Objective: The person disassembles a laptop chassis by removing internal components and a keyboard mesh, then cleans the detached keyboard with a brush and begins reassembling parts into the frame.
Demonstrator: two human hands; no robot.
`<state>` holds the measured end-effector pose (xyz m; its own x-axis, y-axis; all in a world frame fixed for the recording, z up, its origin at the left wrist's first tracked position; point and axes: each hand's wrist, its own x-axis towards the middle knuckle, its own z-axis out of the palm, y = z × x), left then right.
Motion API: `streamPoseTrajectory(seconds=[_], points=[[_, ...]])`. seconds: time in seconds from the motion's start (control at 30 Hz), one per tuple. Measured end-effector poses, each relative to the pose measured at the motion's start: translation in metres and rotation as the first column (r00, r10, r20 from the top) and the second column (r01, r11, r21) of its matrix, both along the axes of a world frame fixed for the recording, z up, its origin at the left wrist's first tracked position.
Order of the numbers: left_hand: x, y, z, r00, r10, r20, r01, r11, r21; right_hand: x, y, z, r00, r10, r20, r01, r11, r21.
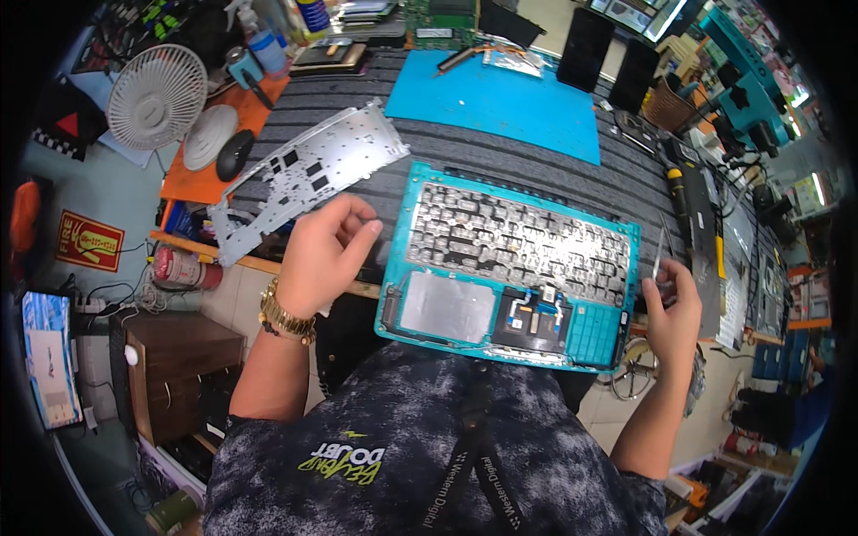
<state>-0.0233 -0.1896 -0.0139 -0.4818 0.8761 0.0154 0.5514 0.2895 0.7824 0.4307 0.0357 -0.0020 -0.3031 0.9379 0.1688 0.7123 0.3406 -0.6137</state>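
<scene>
A teal laptop palm-rest cover (584, 320) lies inner side up at the bench's front edge, close to my body. Its keyboard's metal back (518, 234) shows in the middle, with a touchpad board and ribbon cables below. My left hand (326, 248) hovers off the cover's left edge, fingers curled in; whatever they may hold is hidden. Beyond that hand lies a silver perforated metal plate (344, 147). My right hand (675, 308), by the cover's right edge, pinches slim metal tweezers (661, 250) that point up and away from me.
Farther back, a blue work mat (500, 103) covers part of the ridged grey bench (313, 89). A white fan (157, 96) stands at the left. A dark bar-shaped part (688, 201) and a yellow-handled screwdriver (675, 183) lie at the right. Below left is a fire extinguisher (186, 268).
</scene>
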Motion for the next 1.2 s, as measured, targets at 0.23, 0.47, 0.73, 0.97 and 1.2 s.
streamPoseTrajectory(seconds=[0.23,0.47,0.73,0.97,1.2], points=[[-0.095,-0.003,0.023,0.714,-0.167,-0.679,0.108,0.986,-0.129,-0.005,-0.006,-0.019,0.999,0.042,0.008,-0.042,0.999,0.021],[-0.139,0.015,0.035,0.724,-0.303,-0.619,0.187,0.951,-0.247,-0.018,-0.009,-0.024,0.998,0.052,-0.026,-0.051,0.998,0.028],[-0.136,0.014,0.023,0.662,-0.24,-0.71,0.163,0.971,-0.175,-0.026,-0.005,-0.02,0.997,0.026,0.07,-0.034,0.993,0.113],[-0.152,0.011,0.007,0.654,-0.092,-0.751,0.015,0.994,-0.109,-0.022,-0.003,-0.015,0.997,0.011,0.075,-0.017,0.997,0.079],[-0.143,0.009,0.009,0.631,-0.094,-0.77,0.003,0.993,-0.119,0.0,0.024,0.007,0.996,-0.08,-0.03,0.084,0.981,0.172]])
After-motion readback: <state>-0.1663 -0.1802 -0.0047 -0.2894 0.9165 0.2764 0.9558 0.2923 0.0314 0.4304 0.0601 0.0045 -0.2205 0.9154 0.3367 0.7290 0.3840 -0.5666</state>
